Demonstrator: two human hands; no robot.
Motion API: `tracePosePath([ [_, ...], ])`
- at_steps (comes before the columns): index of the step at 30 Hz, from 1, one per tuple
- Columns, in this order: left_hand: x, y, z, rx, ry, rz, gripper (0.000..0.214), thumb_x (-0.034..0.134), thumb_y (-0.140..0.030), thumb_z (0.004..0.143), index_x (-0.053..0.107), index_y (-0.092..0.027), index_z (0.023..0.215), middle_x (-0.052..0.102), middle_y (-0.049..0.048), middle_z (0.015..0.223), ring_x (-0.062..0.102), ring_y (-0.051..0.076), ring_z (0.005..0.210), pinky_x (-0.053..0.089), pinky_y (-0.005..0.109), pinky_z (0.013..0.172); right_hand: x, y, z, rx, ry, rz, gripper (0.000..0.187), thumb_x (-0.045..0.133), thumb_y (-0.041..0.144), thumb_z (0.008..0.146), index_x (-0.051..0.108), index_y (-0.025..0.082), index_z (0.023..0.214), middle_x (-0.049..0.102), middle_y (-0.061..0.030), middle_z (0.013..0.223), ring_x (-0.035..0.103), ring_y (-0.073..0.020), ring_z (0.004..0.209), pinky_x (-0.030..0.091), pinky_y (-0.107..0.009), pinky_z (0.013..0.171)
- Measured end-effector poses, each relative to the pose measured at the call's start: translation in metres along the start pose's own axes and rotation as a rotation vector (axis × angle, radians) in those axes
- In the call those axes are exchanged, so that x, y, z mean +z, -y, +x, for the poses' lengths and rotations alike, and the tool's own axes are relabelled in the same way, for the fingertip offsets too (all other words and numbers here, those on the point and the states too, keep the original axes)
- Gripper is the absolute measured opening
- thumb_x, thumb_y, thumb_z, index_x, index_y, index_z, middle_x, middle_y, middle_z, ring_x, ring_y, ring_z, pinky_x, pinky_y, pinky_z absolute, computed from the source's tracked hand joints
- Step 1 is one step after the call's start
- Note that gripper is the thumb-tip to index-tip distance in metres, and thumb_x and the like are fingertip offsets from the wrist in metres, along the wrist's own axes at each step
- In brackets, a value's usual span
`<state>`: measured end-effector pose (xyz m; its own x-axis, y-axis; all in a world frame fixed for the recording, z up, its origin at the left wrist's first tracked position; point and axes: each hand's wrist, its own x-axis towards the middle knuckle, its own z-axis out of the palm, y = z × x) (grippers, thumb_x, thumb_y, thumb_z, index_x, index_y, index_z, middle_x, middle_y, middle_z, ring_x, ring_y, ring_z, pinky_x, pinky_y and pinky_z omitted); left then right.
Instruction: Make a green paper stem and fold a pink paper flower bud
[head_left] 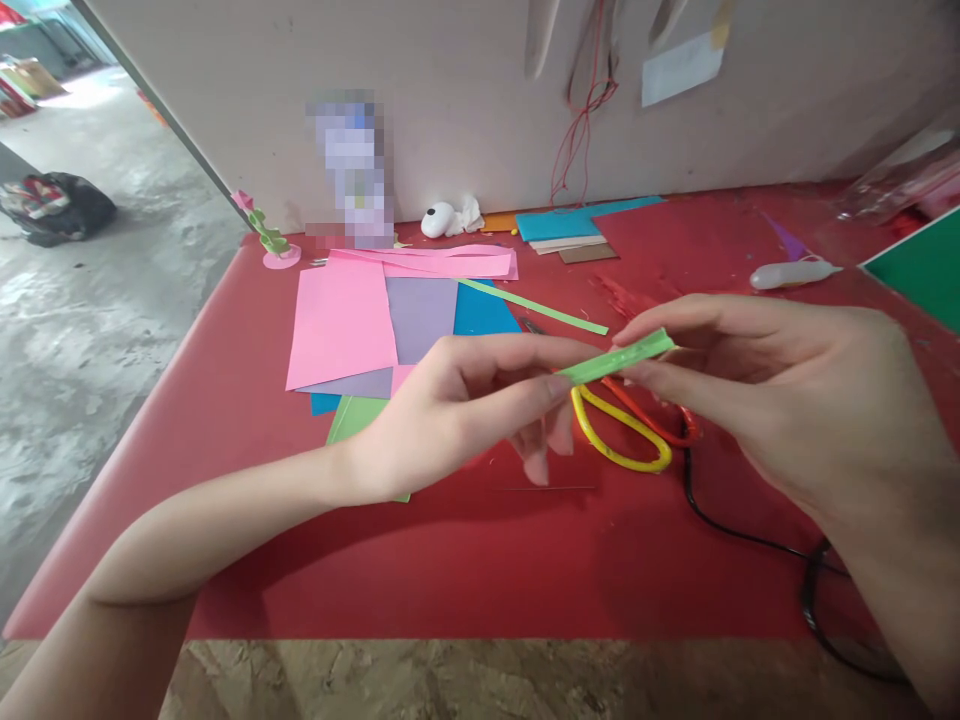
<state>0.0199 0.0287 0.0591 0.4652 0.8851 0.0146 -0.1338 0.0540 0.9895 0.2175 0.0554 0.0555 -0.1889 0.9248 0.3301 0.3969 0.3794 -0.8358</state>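
Note:
A narrow strip of folded green paper (pixel 619 358) is stretched between my two hands, above the table. My left hand (pixel 480 395) pinches its left end between thumb and forefinger, the other fingers curled below. At its right end, my right hand (pixel 757 370) grips it with thumb and fingertips. Under the strip lie scissors with yellow and red handles (pixel 626 440), partly covered by my hands. Beyond my left hand are pink paper (pixel 341 320), purple paper (pixel 421 318), blue paper (pixel 484 308) and a thin light green strip (pixel 536 306).
The red tabletop (pixel 480 590) meets a pale wall. A paper flower (pixel 262 230) stands at the back left, near a white rounded object (pixel 439 220). At right are a white glue tube (pixel 795 273), a green sheet (pixel 922 270) and a black cable (pixel 739 535).

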Motion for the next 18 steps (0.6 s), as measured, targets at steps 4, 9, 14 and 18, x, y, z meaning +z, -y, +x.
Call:
tracePosePath([
  [4, 0.002, 0.0, 0.0, 0.04, -0.037, 0.026, 0.019, 0.053, -0.016, 0.087, 0.063, -0.013, 0.103, 0.068, -0.0025, 0.066, 0.068, 0.007, 0.06, 0.055, 0.014, 0.058, 0.002, 0.013, -0.012, 0.094, -0.055, 0.115, 0.009, 0.069, 0.025, 0.071, 0.073, 0.031, 0.077, 0.063, 0.0036, 0.067, 0.057, -0.0075, 0.057, 0.041, -0.014, 0.042],
  [9, 0.004, 0.001, -0.002, 0.058, -0.044, 0.148, 0.017, 0.054, -0.017, 0.087, 0.063, -0.014, 0.1, 0.072, 0.0, 0.071, 0.07, 0.009, 0.066, 0.055, 0.014, 0.061, 0.003, 0.02, -0.017, 0.034, -0.089, 0.08, 0.008, 0.069, 0.023, 0.073, 0.072, 0.03, 0.072, 0.059, 0.005, 0.063, 0.05, -0.0035, 0.05, 0.038, -0.01, 0.039],
  [14, 0.005, 0.003, -0.005, 0.085, -0.035, 0.195, 0.018, 0.054, -0.021, 0.087, 0.063, -0.015, 0.102, 0.072, 0.0003, 0.073, 0.07, 0.009, 0.067, 0.056, 0.015, 0.064, 0.001, 0.017, -0.017, 0.06, -0.073, 0.039, 0.003, 0.072, 0.03, 0.071, 0.072, 0.028, 0.074, 0.06, 0.0034, 0.062, 0.05, -0.0035, 0.045, 0.037, -0.008, 0.036],
  [18, 0.005, 0.004, -0.005, 0.077, -0.025, 0.203, 0.019, 0.053, -0.021, 0.088, 0.062, -0.015, 0.103, 0.072, 0.0, 0.073, 0.07, 0.009, 0.067, 0.057, 0.015, 0.064, -0.005, 0.008, -0.018, 0.073, -0.025, 0.073, 0.013, 0.073, 0.036, 0.071, 0.071, 0.033, 0.084, 0.06, 0.004, 0.064, 0.052, -0.0051, 0.046, 0.04, -0.01, 0.037],
])
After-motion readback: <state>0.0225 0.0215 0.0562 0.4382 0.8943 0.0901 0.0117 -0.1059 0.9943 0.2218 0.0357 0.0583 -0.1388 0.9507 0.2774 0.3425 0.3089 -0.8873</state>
